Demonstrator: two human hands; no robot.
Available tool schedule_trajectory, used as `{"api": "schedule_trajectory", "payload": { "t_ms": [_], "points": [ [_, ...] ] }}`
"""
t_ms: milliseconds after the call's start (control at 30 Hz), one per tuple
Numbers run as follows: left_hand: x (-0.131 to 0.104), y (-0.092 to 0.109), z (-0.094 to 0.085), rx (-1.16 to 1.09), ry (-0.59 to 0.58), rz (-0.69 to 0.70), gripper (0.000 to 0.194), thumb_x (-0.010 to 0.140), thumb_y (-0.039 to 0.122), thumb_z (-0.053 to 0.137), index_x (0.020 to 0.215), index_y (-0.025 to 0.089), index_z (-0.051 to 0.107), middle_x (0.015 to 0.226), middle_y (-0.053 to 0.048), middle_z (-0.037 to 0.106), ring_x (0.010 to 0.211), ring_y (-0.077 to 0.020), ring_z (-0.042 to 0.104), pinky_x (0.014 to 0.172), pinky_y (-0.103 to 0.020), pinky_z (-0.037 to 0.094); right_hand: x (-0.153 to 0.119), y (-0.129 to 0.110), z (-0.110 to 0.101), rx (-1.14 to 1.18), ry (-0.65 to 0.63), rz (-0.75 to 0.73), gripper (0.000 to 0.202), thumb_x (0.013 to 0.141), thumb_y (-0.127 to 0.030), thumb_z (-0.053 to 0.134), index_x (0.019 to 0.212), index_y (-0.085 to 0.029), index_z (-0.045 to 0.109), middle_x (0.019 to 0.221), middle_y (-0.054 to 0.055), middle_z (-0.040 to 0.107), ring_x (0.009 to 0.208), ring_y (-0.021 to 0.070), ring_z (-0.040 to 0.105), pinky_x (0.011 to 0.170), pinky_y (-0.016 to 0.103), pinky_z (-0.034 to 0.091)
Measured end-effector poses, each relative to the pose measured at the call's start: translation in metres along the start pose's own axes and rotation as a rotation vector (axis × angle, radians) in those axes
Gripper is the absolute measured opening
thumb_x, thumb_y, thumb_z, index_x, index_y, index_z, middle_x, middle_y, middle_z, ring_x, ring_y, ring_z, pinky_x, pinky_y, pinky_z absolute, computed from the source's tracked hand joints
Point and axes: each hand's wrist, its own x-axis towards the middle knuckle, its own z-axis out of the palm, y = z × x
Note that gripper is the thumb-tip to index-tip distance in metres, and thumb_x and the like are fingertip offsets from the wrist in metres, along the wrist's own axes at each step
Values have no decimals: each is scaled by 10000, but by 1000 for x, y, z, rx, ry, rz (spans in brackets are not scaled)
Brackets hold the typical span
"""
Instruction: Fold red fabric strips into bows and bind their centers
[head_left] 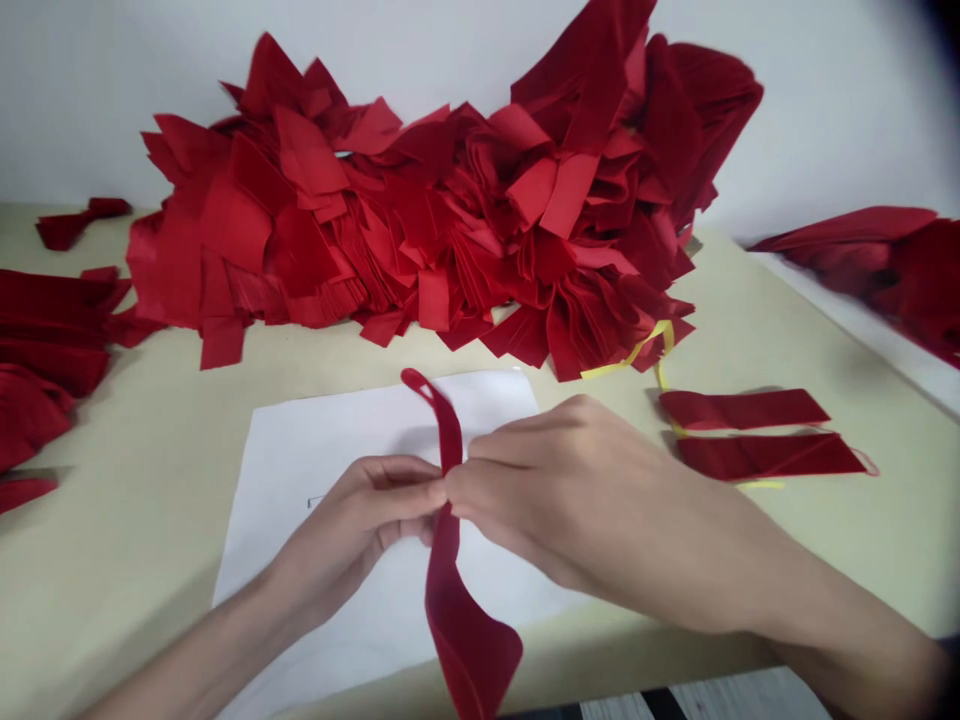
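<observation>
A strip of dark red velvety fabric (469, 625) hangs between my two hands, narrow at its looped upper end and wider where it drops towards the table's front edge. My left hand (375, 515) pinches it at the middle with thumb and fingers. From the other side, my right hand (577, 495) is closed on the same spot, its fingertips touching those of the left. What lies right between the fingertips is hidden. Below both hands a white sheet of paper (292, 450) with a small printed mark lies on the table.
A large heap of red fabric pieces (442, 220) stands against the wall. More red pieces (45, 330) lie at left, others (892, 260) on a white surface at right. Two flat red strips (750, 410) and a yellow ribbon (637, 350) rest on the pale table (847, 560).
</observation>
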Motion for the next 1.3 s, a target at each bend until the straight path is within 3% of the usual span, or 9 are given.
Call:
{"api": "schedule_trajectory", "payload": {
  "t_ms": [333, 567, 700, 800, 900, 1000, 1067, 1167, 1300],
  "points": [
    [-2, 1, -1, -138, -163, 94, 101, 808, 203, 587, 748, 141, 639, 691, -21, 575, 667, -115, 505, 629, -206, 417, 9, 21, 10, 464, 41, 111, 129, 744, -105, 501, 656, -156, 581, 539, -66, 447, 487, 36, 357, 509, 198, 270],
    [-4, 11, 0, -249, -83, 129, 199, 838, 213, 481, 663, 160, 559, 651, 3, 454, 638, -113, 414, 688, -231, 413, 11, 36, 22, 1085, -179, 28, 178, 808, -93, 480, 671, -134, 586, 564, -55, 423, 488, 35, 321, 474, 194, 261],
    [-4, 12, 0, -294, -110, 200, 163, 843, 206, 498, 698, 163, 558, 691, 6, 451, 647, -108, 415, 670, -221, 436, 15, 46, 34, 1473, 75, 4, 234, 881, -218, 466, 1026, -203, 649, 507, -79, 354, 435, 53, 228, 430, 208, 212],
    [-4, 13, -4, -303, -86, 229, 152, 867, 202, 486, 741, 171, 565, 726, 8, 468, 675, -102, 443, 692, -217, 463, 18, 43, 43, 1362, 199, 121, 352, 918, -247, 418, 1249, -240, 538, 478, -88, 265, 435, 68, 222, 437, 205, 228],
    [-1, 14, -9, -245, 33, 259, 156, 883, 215, 479, 764, 182, 573, 755, 10, 481, 695, -102, 474, 688, -212, 485, 19, 32, 42, 856, 282, 219, 354, 929, -242, 397, 1251, -218, 542, 574, -46, 462, 498, 75, 354, 516, 223, 307],
    [3, 16, -13, -178, 150, 257, 129, 873, 242, 510, 786, 182, 584, 776, 7, 491, 686, -99, 482, 662, -196, 498, 16, 21, 39, 298, 243, 247, 315, 938, -254, 381, 1177, -206, 582, 669, -1, 584, 549, 99, 448, 584, 257, 321],
    [5, 17, -14, -187, 181, 262, 131, 869, 235, 510, 781, 173, 585, 779, 0, 495, 688, -100, 487, 649, -189, 501, 15, 18, 38, 123, 153, 261, 299, 949, -293, 361, 1096, -189, 599, 628, 3, 579, 521, 106, 445, 562, 260, 295],
    [4, 20, -14, -265, 153, 283, 144, 873, 190, 479, 773, 168, 580, 775, -7, 497, 687, -102, 496, 655, -200, 508, 15, 25, 42, 160, 98, 238, 287, 955, -312, 344, 969, -184, 601, 616, -12, 550, 515, 90, 419, 554, 243, 283],
    [1, 23, -13, -297, 123, 221, 144, 880, 173, 473, 816, 155, 601, 843, -28, 538, 736, -122, 542, 695, -239, 521, 16, 46, 44, 522, 209, 223, 236, 931, -291, 401, 833, -167, 575, 651, -30, 494, 551, 68, 374, 571, 217, 303]
  ]
}}
